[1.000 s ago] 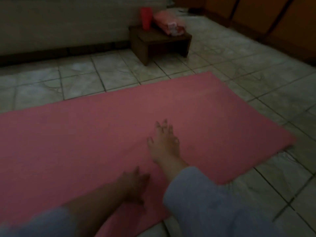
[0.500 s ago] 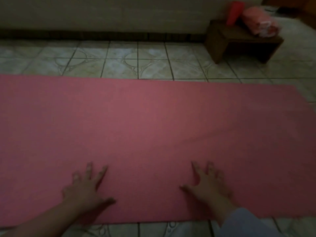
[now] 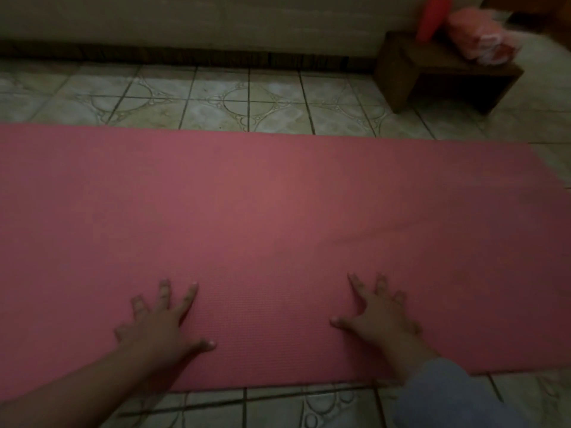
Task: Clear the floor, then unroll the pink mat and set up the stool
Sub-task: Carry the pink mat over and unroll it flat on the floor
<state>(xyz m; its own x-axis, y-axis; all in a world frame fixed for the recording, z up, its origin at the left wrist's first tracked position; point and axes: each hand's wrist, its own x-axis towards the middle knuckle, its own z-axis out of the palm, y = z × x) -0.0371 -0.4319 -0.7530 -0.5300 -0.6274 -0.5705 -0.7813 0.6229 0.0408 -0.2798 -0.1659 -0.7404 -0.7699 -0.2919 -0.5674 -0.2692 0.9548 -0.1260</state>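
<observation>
The pink mat (image 3: 278,227) lies flat and rolled out on the tiled floor (image 3: 216,100), and it fills the middle of the view from side to side. The left hand (image 3: 154,329) rests on the mat at about 7 o'clock, with its fingers (image 3: 188,299) spread out straight, holding nothing. The right hand (image 3: 380,322) rests on the mat at about 5 o'clock, fingers spread too. Both hands are near the mat's close edge. The brown stool (image 3: 438,75) stands on the floor at about 1 o'clock, apart from the mat. A red cup (image 3: 431,18) and a pink bundle (image 3: 475,35) sit on the stool.
</observation>
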